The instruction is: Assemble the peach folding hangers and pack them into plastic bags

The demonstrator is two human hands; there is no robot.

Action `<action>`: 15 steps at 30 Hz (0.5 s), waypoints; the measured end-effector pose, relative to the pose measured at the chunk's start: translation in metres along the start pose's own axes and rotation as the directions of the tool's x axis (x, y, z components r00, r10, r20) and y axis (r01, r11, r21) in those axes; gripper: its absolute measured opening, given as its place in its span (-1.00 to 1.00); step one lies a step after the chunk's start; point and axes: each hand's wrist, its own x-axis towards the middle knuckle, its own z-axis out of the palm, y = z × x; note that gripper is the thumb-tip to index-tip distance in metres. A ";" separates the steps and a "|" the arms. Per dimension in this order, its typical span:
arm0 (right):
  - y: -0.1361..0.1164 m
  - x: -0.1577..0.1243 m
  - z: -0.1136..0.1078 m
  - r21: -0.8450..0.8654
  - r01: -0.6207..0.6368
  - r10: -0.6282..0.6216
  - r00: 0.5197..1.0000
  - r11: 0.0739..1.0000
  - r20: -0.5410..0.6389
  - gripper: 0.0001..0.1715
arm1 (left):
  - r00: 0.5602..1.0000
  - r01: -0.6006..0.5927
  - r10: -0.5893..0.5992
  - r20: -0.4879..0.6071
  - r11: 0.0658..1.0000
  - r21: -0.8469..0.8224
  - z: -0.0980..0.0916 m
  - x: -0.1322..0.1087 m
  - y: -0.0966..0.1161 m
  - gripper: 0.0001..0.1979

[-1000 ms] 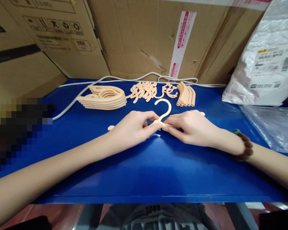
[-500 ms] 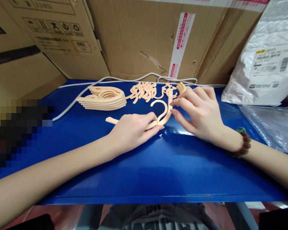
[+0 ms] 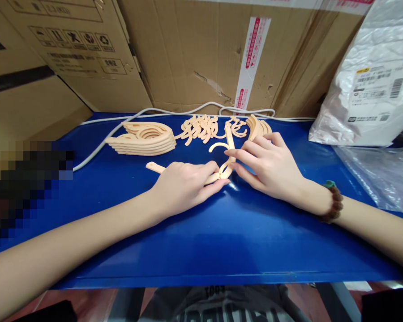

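A peach plastic hanger [image 3: 225, 154] in parts lies mid-table on the blue table top [image 3: 201, 241]. My left hand [image 3: 186, 183] lies over its left arm, fingers pressed on the joint; the arm's tip [image 3: 152, 167] sticks out to the left. My right hand [image 3: 272, 165] pinches the right arm piece near the joint, swung up beside the hook. A bead bracelet [image 3: 332, 203] is on that wrist.
A stack of finished hangers [image 3: 144, 137] sits at the back left, loose hooks [image 3: 201, 126] and arm pieces [image 3: 258, 126] at the back middle. A white cable [image 3: 121, 125] runs along the back. Cardboard boxes [image 3: 195, 49] wall the rear; a plastic parcel bag [image 3: 369, 89] stands right.
The right hand lifted from the joint, swung the right arm piece upward beside the hook, then came back down toward the joint. The left hand stayed pressed on the left arm.
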 end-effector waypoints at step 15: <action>0.012 0.002 -0.001 -0.014 0.007 -0.003 0.973 1.000 0.232 -0.77 | 0.962 -0.273 0.273 0.014 0.958 0.089 0.004 0.001 0.003 -0.71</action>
